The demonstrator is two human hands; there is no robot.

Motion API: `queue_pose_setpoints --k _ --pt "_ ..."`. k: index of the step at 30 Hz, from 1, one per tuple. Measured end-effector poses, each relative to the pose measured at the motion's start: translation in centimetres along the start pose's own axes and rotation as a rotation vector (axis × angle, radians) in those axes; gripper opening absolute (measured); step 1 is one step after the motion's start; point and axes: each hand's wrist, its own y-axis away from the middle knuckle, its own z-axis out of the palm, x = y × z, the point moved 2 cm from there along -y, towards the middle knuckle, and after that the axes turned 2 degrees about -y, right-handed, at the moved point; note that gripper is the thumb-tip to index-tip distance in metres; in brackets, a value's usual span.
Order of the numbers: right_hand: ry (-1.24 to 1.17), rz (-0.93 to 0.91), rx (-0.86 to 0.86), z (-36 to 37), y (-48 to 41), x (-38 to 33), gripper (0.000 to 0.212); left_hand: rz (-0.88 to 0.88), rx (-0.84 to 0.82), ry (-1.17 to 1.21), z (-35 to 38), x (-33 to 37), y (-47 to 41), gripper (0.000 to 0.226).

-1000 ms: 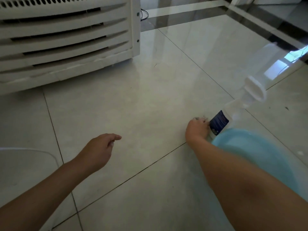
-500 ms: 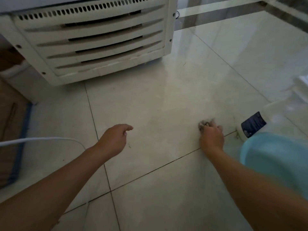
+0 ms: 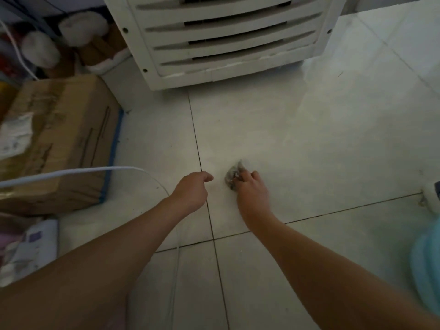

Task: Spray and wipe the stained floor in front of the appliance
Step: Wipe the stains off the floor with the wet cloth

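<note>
Scrubbing floor tile (image 3: 309,139) with grey rag (image 3: 234,176) gripped in right hand (image 3: 251,192) | left hand (image 3: 190,194) loose, empty | risk: left arm probably snagging white cord (image 3: 71,173)

9 o'clock: I log a taped cardboard box (image 3: 64,139) lying flat, with blue tape along its right edge and a torn white label (image 3: 14,136) on top. 10 to 11 o'clock: two fluffy white tufts (image 3: 40,50) sit among brown clutter behind the box; I cannot identify them. 8 o'clock: a pale printed packet (image 3: 31,246), blurred. A pale curved band (image 3: 71,173) crosses in front of the box. 4 o'clock, at the frame edge: a light blue basin (image 3: 426,270), cut off.
</note>
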Motion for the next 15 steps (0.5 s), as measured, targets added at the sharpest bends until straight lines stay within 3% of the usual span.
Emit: queue_pose_setpoints --k 6,9,13,15 --pt "-0.056 -0.304 -0.078 3.4 3.4 -7.2 0.03 -0.021 0.085 0.087 -0.5 -0.6 0.3 0.045" --pt "-0.057 -0.457 -0.136 4.0 3.7 -7.1 0.031 -0.032 0.14 0.15 -1.2 -0.9 -0.1 0.046" --pt "-0.016 -0.798 -0.12 3.4 2.3 -4.7 0.03 -0.196 0.287 0.267 -3.5 -3.1 -0.6 0.053" --pt "-0.018 -0.866 -0.135 2.9 -0.3 -5.4 0.038 -0.308 0.369 0.322 -4.0 -4.9 -0.2 0.051"
